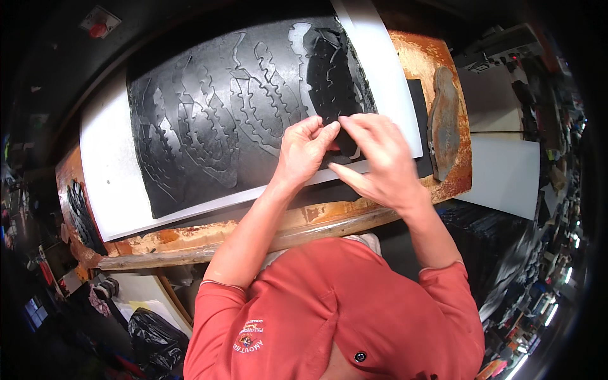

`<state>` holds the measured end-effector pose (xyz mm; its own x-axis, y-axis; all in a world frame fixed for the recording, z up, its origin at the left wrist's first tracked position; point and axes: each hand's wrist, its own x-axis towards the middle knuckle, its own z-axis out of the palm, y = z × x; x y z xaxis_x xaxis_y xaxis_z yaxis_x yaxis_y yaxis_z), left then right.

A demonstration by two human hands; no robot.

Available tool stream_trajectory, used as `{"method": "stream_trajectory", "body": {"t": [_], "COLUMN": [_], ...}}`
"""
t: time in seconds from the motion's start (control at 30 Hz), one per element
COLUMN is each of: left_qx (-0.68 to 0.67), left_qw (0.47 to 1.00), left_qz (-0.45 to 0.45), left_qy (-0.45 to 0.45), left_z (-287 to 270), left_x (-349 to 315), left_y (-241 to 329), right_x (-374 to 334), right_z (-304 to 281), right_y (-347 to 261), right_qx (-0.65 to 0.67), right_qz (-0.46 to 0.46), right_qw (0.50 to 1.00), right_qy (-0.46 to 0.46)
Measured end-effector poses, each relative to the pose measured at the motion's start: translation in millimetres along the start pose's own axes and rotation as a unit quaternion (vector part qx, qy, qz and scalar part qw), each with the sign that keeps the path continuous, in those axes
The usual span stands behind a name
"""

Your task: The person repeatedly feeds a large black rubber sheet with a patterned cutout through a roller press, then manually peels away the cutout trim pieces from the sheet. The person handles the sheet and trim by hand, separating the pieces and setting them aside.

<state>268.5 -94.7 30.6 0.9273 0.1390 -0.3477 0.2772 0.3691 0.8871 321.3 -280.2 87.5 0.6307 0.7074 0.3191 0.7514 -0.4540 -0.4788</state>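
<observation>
A black rubber sheet (218, 95) with sole-shaped, zigzag-edged cuts lies over a white board. At its right end is a darker sole-shaped piece (330, 79), near both hands. My left hand (301, 152) is closed at the near end of this piece, thumb against index finger; what it pinches is hidden. My right hand (385, 158) is slightly blurred, its thumb and fingers apart. Its index fingertip comes close to the left thumb tip. A small red bit (333, 146) shows between the hands, too small to name.
The white board (109, 183) rests on a worn wooden bench with a rounded front edge (253, 244). A sole-shaped template (446, 123) lies at the bench's right end. Dark cut pieces (82, 212) are at the left end. White sheets (497, 171) stand off to the right.
</observation>
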Motion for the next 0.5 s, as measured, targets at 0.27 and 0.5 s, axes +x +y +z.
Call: {"method": "stream_trajectory", "body": {"t": [0.27, 0.5], "left_qx": [-0.041, 0.061], "left_qw": [0.998, 0.996], "left_qz": [0.039, 0.012], "left_qy": [-0.017, 0.061], "left_z": [1, 11], "left_x": [-4, -4], "left_y": [-2, 3], "right_x": [6, 3], "right_z": [40, 44], "right_y": [8, 19], "right_qx": [0.103, 0.345], "right_qz": [0.072, 0.244], "right_qw": [0.985, 0.901], "right_qy": [0.115, 0.102]}}
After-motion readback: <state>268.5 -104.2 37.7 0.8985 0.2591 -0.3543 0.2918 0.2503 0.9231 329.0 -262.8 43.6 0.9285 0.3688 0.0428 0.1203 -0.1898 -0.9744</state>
